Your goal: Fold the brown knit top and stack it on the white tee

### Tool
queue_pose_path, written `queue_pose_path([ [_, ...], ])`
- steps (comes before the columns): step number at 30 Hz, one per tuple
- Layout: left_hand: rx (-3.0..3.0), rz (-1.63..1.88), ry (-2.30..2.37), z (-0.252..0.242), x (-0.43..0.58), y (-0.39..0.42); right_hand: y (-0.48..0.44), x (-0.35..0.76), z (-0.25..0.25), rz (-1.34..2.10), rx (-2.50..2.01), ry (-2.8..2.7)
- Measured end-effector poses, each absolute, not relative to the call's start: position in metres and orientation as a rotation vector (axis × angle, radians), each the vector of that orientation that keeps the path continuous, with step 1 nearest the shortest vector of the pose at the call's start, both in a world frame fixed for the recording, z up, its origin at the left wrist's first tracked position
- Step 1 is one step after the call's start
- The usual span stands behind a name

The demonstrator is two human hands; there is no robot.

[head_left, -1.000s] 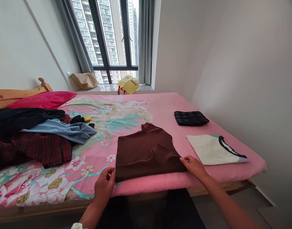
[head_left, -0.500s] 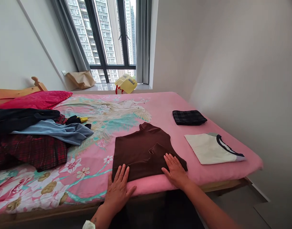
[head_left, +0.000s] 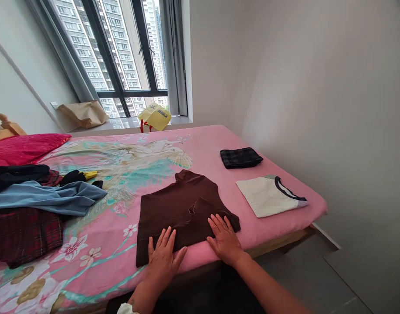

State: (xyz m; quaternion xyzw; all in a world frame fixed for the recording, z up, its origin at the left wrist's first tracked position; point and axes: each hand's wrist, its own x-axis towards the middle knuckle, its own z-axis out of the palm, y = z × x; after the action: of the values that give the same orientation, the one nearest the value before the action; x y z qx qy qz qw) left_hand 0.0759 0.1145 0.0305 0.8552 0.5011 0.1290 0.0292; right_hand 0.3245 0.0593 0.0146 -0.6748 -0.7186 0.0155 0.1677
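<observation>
At the near edge of the bed (head_left: 205,144), the left hand (head_left: 162,259) and right hand (head_left: 225,240) lie spread on a brown shirt (head_left: 174,209). A folded cream shirt (head_left: 261,197) lies near the right edge, folded plaid cloth (head_left: 241,158) beyond it; a yellow bag (head_left: 155,116) sits past the far edge.

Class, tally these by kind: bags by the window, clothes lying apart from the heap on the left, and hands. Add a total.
Bags: 2 (brown paper bag, yellow bag)
Clothes apart from the heap: 3 (brown top, dark checked piece, cream top)
Hands: 2 (left hand, right hand)
Total: 7
</observation>
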Motion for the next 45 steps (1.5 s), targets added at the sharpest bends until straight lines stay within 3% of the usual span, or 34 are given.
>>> queue_pose_path([
  [4, 2.522, 0.582, 1.592, 0.061, 0.116, 0.128, 0.059, 0.326, 0.016, 0.043, -1.903, -2.010],
  [8, 2.305, 0.432, 1.686, 0.084, 0.157, 0.155, 0.058, 0.327, 0.021, 0.058, -1.892, -2.010],
  [12, 2.232, 0.329, 1.673, 0.078, 0.169, 0.179, 0.058, 0.327, 0.024, 0.089, -1.901, -2.004],
  [15, 2.282, 0.537, 1.677, 0.064, 0.162, 0.177, 0.058, 0.327, 0.023, 0.085, -1.898, -1.992],
  [18, 2.595, 0.811, 1.380, 0.055, 0.147, 0.154, 0.058, 0.327, 0.019, 0.062, -1.888, -2.002],
  [22, 2.977, 0.646, 0.965, 0.047, 0.110, 0.123, 0.057, 0.326, 0.013, 0.038, -1.907, -2.014],
  [28, 2.503, 0.708, 1.749, 0.015, 0.015, 0.141, 0.056, 0.323, 0.008, 0.029, -1.928, -2.049],
  [35, 2.233, 1.123, 1.686, -0.008, -0.018, 0.150, 0.059, 0.323, -0.006, -0.079, -1.927, -2.072],
  [45, 1.990, 1.207, 1.645, -0.001, -0.020, 0.137, 0.059, 0.323, -0.024, -0.172, -1.925, -2.058],
])
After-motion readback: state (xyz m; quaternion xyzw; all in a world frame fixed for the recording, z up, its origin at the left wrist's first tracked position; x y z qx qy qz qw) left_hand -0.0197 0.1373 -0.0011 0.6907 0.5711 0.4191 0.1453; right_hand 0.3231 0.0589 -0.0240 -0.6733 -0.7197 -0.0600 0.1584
